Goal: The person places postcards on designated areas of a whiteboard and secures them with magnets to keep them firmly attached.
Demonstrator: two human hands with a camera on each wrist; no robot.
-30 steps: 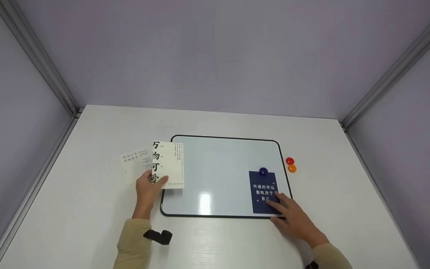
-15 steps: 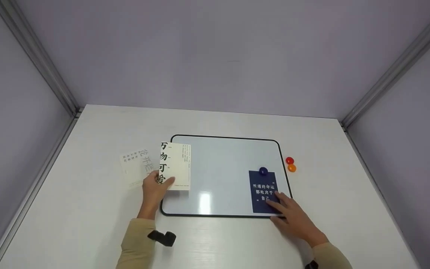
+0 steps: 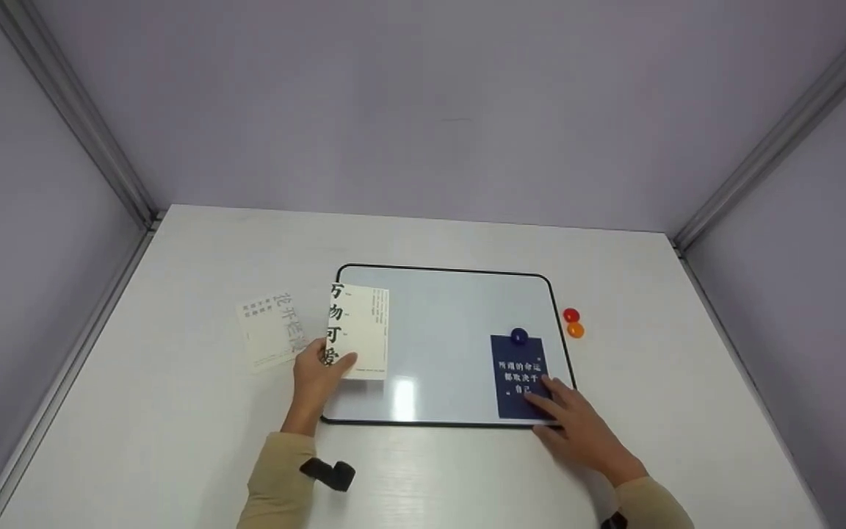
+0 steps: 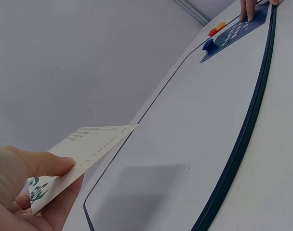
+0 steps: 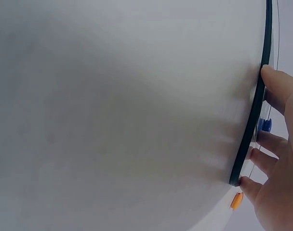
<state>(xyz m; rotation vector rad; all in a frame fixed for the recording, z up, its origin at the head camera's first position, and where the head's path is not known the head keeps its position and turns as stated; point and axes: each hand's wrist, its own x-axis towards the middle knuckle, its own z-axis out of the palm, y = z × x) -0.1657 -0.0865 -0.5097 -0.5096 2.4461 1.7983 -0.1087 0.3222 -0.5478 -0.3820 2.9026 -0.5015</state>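
Observation:
My left hand [image 3: 318,378] pinches a cream card [image 3: 366,323] with dark Chinese lettering by its lower left corner, thumb on top and fingers beneath. The left wrist view has the card [image 4: 96,144] tilted and raised above the whiteboard [image 3: 438,330], its shadow falling on the surface. My right hand [image 3: 584,430] rests with spread fingers on a navy card [image 3: 512,367] with white lettering at the board's front right corner. Its thumb [image 5: 276,79] touches the board's black edge. A dark blue round magnet [image 3: 518,336] sits on the navy card's top edge.
A pale card [image 3: 267,334] with grey writing lies on the white table [image 3: 423,477], left of the board. Right of the board are a red magnet [image 3: 571,315] and an orange magnet [image 3: 576,330], side by side. Grey-violet walls [image 3: 423,110] enclose the table's back and sides.
My left hand has carried the cream card to the right and slightly nearer, further over the board, uncovering more of the pale card. The right hand stays on the navy card.

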